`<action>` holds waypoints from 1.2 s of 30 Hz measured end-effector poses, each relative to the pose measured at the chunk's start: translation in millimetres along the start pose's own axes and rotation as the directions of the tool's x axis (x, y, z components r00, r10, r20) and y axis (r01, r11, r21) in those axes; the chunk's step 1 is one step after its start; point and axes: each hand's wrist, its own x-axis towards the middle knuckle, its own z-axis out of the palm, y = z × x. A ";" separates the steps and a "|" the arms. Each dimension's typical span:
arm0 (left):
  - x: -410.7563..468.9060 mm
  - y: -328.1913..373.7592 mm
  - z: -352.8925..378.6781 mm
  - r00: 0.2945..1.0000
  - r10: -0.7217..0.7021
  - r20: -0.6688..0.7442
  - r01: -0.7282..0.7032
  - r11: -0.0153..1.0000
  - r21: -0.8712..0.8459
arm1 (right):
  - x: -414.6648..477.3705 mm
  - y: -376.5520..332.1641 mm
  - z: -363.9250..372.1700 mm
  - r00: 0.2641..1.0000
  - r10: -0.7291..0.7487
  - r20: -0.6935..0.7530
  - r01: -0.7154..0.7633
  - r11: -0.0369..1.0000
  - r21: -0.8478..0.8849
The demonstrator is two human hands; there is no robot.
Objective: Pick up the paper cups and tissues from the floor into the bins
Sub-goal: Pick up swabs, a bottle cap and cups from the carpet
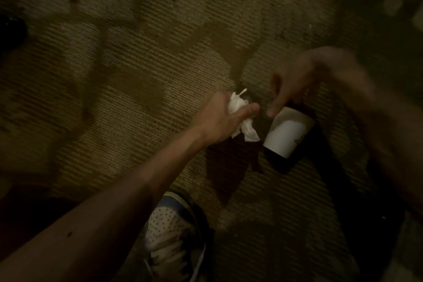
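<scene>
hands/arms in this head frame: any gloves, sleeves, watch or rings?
No gloves: the left hand and right hand are bare. The left forearm is bare, with no sleeve, watch or band showing on it. The right forearm also looks unsleeved, but it is motion-blurred and dim, so small items like rings cannot be ruled out.

On my feed the carpet (137,75) looks like a rough, ribbed weave, matt all over, with darker patches. The tissue (238,104) is thin white paper, crumpled and soft-looking. The paper cup (287,135) has a smooth, matt white wall and a duller tan inside. The shoe (169,224) has a smooth perforated toe, which I take for leather or something like it, and flat cloth laces (169,256).
</scene>
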 end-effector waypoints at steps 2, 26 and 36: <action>-1.5 0.5 2.3 1.000 0.002 -0.010 -0.002 1.000 -0.023 | 6.7 -0.5 10.1 0.991 0.107 0.079 -0.094 0.985 -0.147; -52.9 -58.8 -104.2 0.942 -0.270 -0.197 0.203 0.931 -0.303 | 23.0 -106.6 44.7 0.800 -0.260 -0.540 0.591 0.493 0.638; -179.5 -141.1 -211.1 0.678 -0.667 -0.308 0.413 0.693 -0.592 | 37.3 -312.3 98.0 0.645 -0.439 -0.625 0.764 0.360 0.536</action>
